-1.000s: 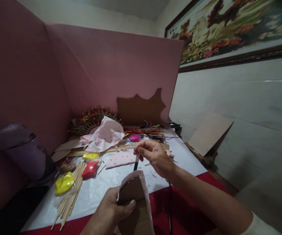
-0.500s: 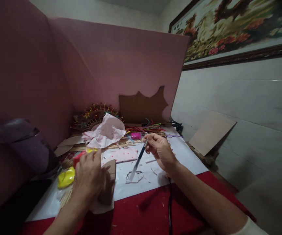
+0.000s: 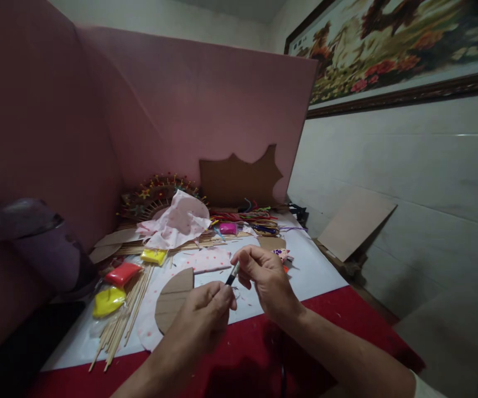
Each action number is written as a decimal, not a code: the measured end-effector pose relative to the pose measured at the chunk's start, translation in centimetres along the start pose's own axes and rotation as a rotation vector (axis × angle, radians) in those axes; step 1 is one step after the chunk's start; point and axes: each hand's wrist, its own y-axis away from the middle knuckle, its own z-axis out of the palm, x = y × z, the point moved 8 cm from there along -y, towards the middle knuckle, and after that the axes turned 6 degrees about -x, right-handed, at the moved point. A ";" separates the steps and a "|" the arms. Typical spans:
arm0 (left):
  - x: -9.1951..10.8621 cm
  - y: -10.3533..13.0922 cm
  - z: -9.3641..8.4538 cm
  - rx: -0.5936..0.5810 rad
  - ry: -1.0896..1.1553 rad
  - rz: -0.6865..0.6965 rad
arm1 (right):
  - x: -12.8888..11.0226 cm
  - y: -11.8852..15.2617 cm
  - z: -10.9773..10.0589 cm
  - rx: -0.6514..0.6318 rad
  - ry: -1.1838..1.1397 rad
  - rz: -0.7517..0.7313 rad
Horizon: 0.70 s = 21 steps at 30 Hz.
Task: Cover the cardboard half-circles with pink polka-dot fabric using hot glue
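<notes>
Over the white sheet (image 3: 317, 270), both hands meet on a slim pen (image 3: 233, 274) with a dark section. My left hand (image 3: 209, 305) is closed around its lower end and hides that part. The fingertips of my right hand (image 3: 264, 276) pinch the upper end. Just left of the hands lies a rounded cardboard piece (image 3: 173, 298) on white cloth with pink dots (image 3: 146, 330). Thin dark scraps on the sheet are partly covered by the hands.
Bamboo sticks (image 3: 119, 326) and bagged yellow clay (image 3: 109, 302) and red clay (image 3: 123, 273) lie at left. Crumpled pink cloth (image 3: 177, 224) and coloured pipe cleaners (image 3: 243, 216) are behind. A cut cardboard sheet (image 3: 239, 179) leans against the pink panel (image 3: 206, 99).
My left hand has moved right from beside the cardboard and taken hold of the pen's lower end. My right hand has shifted slightly left and down, tilting the pen.
</notes>
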 end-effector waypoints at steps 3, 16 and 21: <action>-1.8 2.0 1.2 -0.069 0.292 -0.173 | -2.5 -1.3 -3.7 0.207 -0.131 -0.081; -0.4 -0.8 -5.6 0.288 0.265 0.052 | -3.6 -1.3 -5.9 0.290 -0.012 -0.183; 0.0 -1.2 -7.2 0.317 0.173 0.123 | -5.1 -1.4 -7.6 0.323 0.085 -0.230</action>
